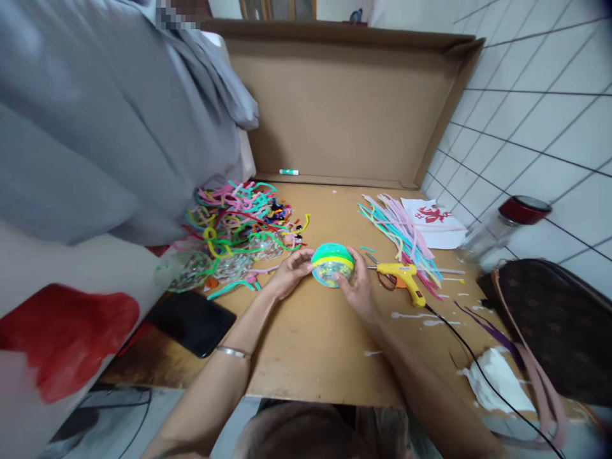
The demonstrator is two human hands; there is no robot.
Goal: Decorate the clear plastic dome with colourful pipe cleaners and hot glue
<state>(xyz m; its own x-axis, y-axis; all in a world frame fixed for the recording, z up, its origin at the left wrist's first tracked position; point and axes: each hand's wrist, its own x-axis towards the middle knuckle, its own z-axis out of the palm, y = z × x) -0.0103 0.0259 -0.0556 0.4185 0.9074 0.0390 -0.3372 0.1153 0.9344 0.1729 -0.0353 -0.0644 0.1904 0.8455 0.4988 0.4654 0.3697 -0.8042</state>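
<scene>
Between my two hands is a round ball-like piece [333, 265], green on top with a yellow band and a clear, shiny lower part. My left hand [292, 273] has its fingers curled against its left side. On the other side, my right hand [356, 284] grips it with the thumb across the front. To the right lies a yellow hot glue gun [401, 276], its nozzle pointing toward my right hand. A bundle of pink, teal and yellow pipe cleaners [399, 229] is spread behind the glue gun.
A tangled heap of coloured pipe cleaners [239, 217] and clear plastic pieces [234, 268] lies left, near a black phone [194, 322]. A glue stick [289, 172] sits by the cardboard [344, 108]. At right are a bottle [502, 223], brown bag [549, 325], white tissue [500, 379] and cord [471, 350].
</scene>
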